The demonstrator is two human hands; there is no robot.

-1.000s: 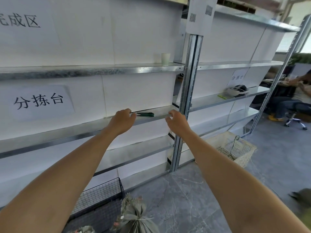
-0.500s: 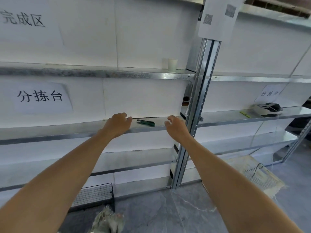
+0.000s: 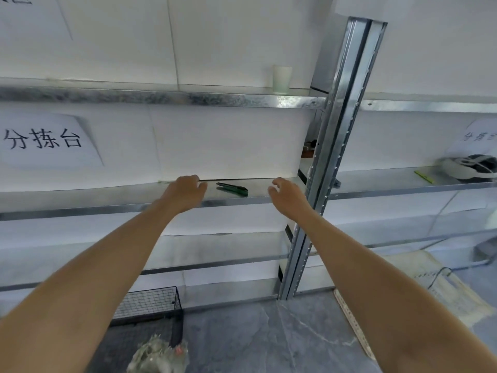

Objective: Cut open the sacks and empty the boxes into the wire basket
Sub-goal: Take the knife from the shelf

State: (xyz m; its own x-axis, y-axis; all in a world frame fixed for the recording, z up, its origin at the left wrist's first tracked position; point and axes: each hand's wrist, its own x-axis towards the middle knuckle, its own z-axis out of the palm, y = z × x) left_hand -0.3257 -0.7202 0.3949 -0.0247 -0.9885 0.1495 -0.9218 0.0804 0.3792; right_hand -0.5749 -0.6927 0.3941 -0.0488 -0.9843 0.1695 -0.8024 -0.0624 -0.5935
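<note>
Wire basket [image 3: 150, 302]: black mesh, standing on the grey floor far below our left hand [image 3: 185, 192], pushed against the foot of the metal shelving; we see only its right-hand end, the rest being hidden behind our left forearm. Sack [image 3: 158, 356]: a grey-green bundle with a bunched top, on the floor just beside the basket's near corner and nearly straight below the left hand; we cannot tell whether the two touch. The left hand is raised to the middle shelf [image 3: 107, 199], back toward us, fingers loosely bent and apart, thumb out to the right, gripping nothing; whether its fingertips rest on the shelf we cannot tell. Utility knife [image 3: 232, 189]: green and black, lying flat on the same shelf between our two hands, near the left thumb and a little farther from the right hand [image 3: 287, 195], touched by neither. The right hand hovers at the shelf's front edge, fingers curled loosely and spread, with nothing in them. Well above the right hand, on the next shelf up, a pale cup [image 3: 281, 79] stands upright. Just to the right of the right hand rises the galvanised upright post [image 3: 336, 157] that divides the shelving. Beyond the post, well to the right of that hand and at about its height, lie a thin yellow-green stick [image 3: 425, 176] and a white and dark helmet-like object [image 3: 469, 166]. Below them, on the floor, a pale woven container [image 3: 435, 286] shows past our right forearm
</note>
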